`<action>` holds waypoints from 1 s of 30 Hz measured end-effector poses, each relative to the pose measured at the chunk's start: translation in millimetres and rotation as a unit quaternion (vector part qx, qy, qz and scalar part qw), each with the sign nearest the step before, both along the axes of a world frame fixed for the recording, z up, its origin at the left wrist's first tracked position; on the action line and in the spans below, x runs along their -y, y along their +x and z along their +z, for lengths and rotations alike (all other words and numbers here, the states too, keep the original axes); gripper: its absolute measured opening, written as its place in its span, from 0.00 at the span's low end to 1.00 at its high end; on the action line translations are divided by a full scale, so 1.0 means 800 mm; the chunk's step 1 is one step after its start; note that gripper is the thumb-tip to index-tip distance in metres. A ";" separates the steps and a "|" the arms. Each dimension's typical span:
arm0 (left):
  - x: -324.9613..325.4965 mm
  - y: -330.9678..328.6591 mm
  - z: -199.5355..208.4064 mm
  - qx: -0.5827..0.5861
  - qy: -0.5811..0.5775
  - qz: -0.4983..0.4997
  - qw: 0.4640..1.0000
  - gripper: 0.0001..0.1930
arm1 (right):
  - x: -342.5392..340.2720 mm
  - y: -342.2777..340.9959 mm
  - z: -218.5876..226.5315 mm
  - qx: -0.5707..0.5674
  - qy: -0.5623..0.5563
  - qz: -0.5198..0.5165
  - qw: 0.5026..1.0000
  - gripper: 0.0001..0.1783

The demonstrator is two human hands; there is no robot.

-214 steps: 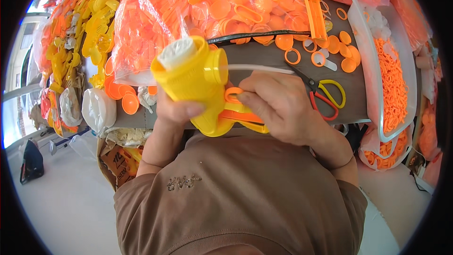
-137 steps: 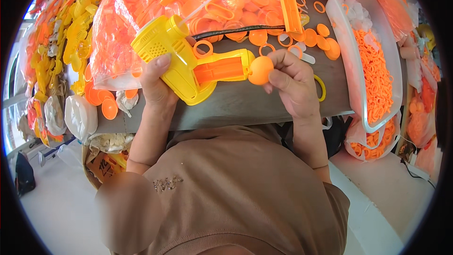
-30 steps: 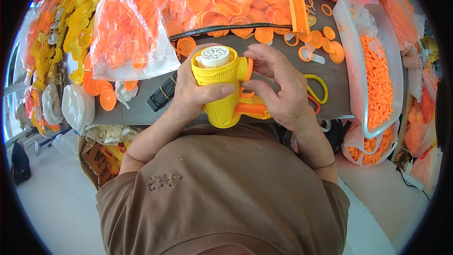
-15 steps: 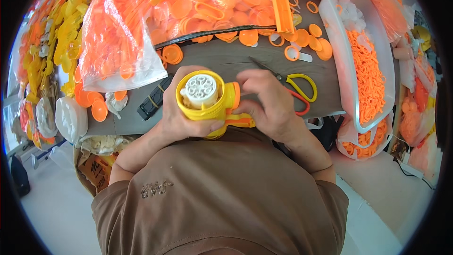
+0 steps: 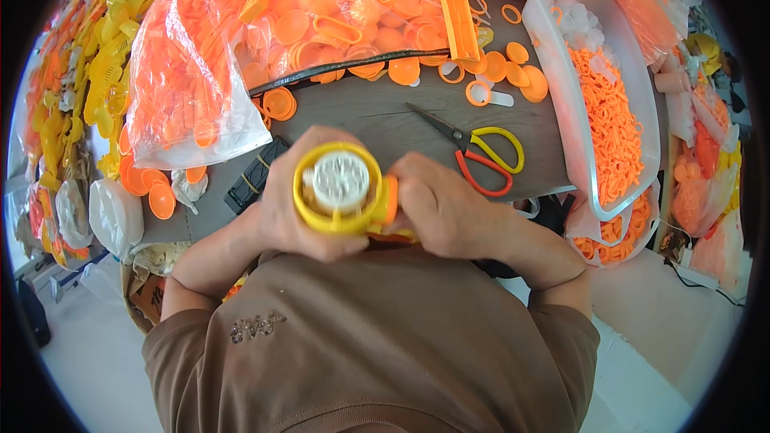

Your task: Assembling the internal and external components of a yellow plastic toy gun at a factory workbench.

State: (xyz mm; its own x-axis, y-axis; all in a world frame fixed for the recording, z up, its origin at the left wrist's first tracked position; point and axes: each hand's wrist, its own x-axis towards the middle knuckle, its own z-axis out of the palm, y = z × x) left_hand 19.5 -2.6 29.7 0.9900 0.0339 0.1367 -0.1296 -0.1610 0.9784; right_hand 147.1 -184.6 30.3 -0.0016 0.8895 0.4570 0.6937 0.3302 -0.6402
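Note:
In front of my shirt is a yellow plastic toy-like housing (image 5: 358,223), its round open top facing up. A white round part with a holed face (image 5: 340,180) sits inside the ring. My left hand (image 5: 293,208) wraps round the housing's left side. On its right side an orange round cap (image 5: 391,199) stands edge-on, with the curled fingers of my right hand (image 5: 437,204) pressed against it. My right fingertips are partly hidden, and motion blurs both hands a little. Scissors with one yellow and one red handle (image 5: 465,142) lie half-spread beyond my right hand.
Bags of orange plastic parts (image 5: 192,72) cover the table's far side, with loose orange discs (image 5: 513,72) beside them. A clear tub (image 5: 547,72) of small orange rings stands at the right. A black strip-like bundle (image 5: 253,176) lies left of my left hand. Yellow parts (image 5: 120,48) are heaped far left.
My right hand has moved from loosely spread fingers to a closed hand against the orange cap. The housing has come slightly left and turned a little. The whole view has shifted slightly.

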 end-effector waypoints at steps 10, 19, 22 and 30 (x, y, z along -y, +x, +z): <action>-0.013 0.003 -0.024 -0.183 -0.375 0.109 0.902 0.40 | 0.032 0.087 -0.025 -0.087 -0.044 -0.360 0.928 0.05; -0.006 -0.006 -0.035 -0.150 -0.379 0.102 0.907 0.37 | -0.049 0.128 -0.017 0.032 -0.032 -0.348 0.936 0.05; -0.003 -0.009 -0.036 -0.110 -0.397 0.124 0.903 0.36 | -0.087 0.130 -0.013 0.079 -0.024 -0.313 0.946 0.07; -0.012 -0.012 -0.038 -0.127 -0.406 0.157 0.891 0.38 | -0.085 0.083 -0.003 0.058 -0.036 -0.244 0.967 0.08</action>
State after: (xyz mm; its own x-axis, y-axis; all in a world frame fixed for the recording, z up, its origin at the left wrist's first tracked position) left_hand 9.7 7.2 -0.5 0.9099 0.2999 -0.2865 0.0399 0.6243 0.7801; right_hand 213.1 -116.4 28.2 0.3801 0.8265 0.4152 0.8236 -0.0981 -0.5586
